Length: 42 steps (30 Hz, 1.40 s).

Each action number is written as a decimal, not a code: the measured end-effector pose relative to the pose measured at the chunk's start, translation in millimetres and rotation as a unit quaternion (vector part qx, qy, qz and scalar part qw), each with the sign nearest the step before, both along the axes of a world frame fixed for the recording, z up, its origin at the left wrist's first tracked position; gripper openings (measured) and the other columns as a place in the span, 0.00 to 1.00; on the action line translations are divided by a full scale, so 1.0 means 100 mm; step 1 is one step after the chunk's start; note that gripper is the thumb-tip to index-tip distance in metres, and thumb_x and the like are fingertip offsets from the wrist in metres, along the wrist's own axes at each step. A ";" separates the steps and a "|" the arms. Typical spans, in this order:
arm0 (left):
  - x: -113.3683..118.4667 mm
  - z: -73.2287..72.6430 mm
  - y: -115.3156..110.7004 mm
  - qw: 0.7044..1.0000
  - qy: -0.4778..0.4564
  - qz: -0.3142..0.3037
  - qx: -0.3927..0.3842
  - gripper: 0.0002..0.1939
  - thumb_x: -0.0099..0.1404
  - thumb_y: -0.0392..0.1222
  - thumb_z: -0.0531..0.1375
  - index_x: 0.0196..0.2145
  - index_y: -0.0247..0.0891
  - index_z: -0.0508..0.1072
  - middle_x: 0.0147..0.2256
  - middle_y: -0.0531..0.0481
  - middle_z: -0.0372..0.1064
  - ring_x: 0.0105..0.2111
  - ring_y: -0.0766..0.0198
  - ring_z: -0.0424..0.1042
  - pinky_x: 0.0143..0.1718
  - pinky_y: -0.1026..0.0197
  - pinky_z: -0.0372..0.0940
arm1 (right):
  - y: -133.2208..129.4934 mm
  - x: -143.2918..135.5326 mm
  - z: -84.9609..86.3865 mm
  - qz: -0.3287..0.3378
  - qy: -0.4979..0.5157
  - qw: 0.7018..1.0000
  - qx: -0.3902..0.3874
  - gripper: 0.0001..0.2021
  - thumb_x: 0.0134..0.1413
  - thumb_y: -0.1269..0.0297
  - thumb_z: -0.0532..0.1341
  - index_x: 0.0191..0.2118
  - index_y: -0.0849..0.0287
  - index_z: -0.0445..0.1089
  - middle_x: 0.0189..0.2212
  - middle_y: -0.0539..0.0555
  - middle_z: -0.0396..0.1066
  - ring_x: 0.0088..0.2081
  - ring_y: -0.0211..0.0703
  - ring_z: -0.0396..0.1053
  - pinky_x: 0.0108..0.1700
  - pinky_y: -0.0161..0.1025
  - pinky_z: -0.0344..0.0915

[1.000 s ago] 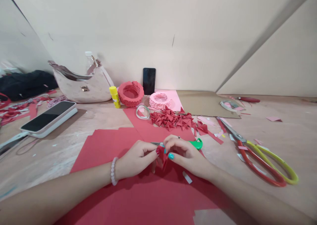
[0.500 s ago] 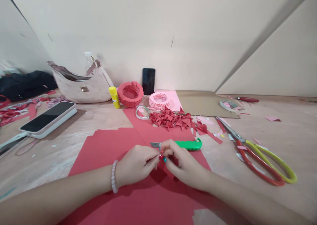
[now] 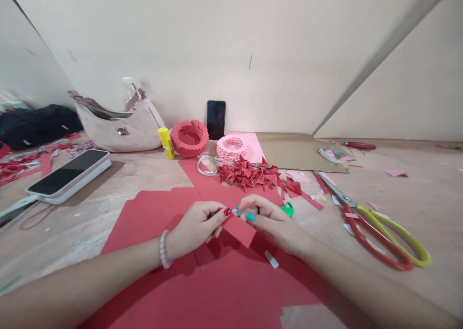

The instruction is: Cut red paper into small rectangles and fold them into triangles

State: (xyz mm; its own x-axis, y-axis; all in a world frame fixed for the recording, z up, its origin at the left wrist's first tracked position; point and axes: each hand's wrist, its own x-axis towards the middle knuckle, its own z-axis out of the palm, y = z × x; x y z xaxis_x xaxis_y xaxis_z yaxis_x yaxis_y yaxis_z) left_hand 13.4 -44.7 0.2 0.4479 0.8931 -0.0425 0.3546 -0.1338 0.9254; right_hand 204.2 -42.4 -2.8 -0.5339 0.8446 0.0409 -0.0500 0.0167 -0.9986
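Observation:
A small rectangular piece of red paper (image 3: pixel 239 229) is held up in front of me, one corner pointing down toward me. My left hand (image 3: pixel 198 226) pinches its left edge between thumb and fingers. On its upper right edge, my right hand (image 3: pixel 277 220) is closed with thumb and bent fingers. Beneath both hands lie large red paper sheets (image 3: pixel 144 223). A green utility knife (image 3: pixel 288 209) rests behind my right hand, which hides most of it. Just beyond is a heap of folded red paper triangles (image 3: pixel 249 174).
Scissors (image 3: pixel 361 213) lie to the right. Behind stand a red paper ring (image 3: pixel 190 148), a pink paper ring (image 3: pixel 232 154), a yellow glue stick (image 3: pixel 166 143) and an upright phone (image 3: pixel 216 119). At left are another phone (image 3: pixel 70 172) and a handbag (image 3: pixel 121 131). Cardboard (image 3: pixel 292 150) lies at the back.
The red paper piece now shows between my hands, which have moved slightly apart and up. My right hand now covers most of the knife. A white slip has come into view below it.

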 end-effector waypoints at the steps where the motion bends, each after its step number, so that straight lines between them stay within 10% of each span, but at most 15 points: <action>1: 0.00 -0.01 0.00 1.000 -0.004 -0.007 -0.011 0.16 0.62 0.46 0.48 0.22 0.34 0.63 0.15 0.58 0.56 0.13 0.76 0.54 0.15 0.72 0.51 | 0.00 0.00 0.00 0.009 -0.017 1.000 0.014 0.04 0.52 0.67 0.55 0.35 0.55 0.64 0.29 0.49 0.63 0.33 0.35 0.61 0.36 0.33 0.58; 15: 0.06 0.01 -0.07 0.993 -0.067 -0.074 -0.070 0.17 0.63 0.45 0.49 0.23 0.32 0.66 0.16 0.55 0.62 0.16 0.74 0.60 0.19 0.72 0.56 | -0.05 -0.04 -0.01 -0.016 -0.177 0.962 0.209 0.03 0.50 0.72 0.55 0.31 0.58 0.63 0.29 0.50 0.65 0.33 0.37 0.63 0.37 0.35 0.60; 25: 0.04 0.01 -0.09 0.986 -0.077 -0.117 -0.092 0.16 0.54 0.28 0.48 0.36 0.31 0.72 0.21 0.50 0.70 0.20 0.70 0.67 0.22 0.70 0.61 | -0.07 -0.08 -0.07 -0.068 -0.174 0.961 0.206 0.02 0.53 0.71 0.53 0.33 0.57 0.61 0.28 0.50 0.63 0.31 0.37 0.61 0.33 0.34 0.60; 42: 0.04 0.00 -0.10 0.991 -0.036 -0.111 -0.060 0.13 0.61 0.39 0.49 0.28 0.31 0.69 0.19 0.49 0.69 0.18 0.71 0.66 0.19 0.72 0.58 | -0.09 -0.08 -0.03 -0.079 -0.190 0.940 0.274 0.05 0.52 0.73 0.54 0.30 0.58 0.65 0.26 0.50 0.65 0.29 0.37 0.62 0.32 0.34 0.58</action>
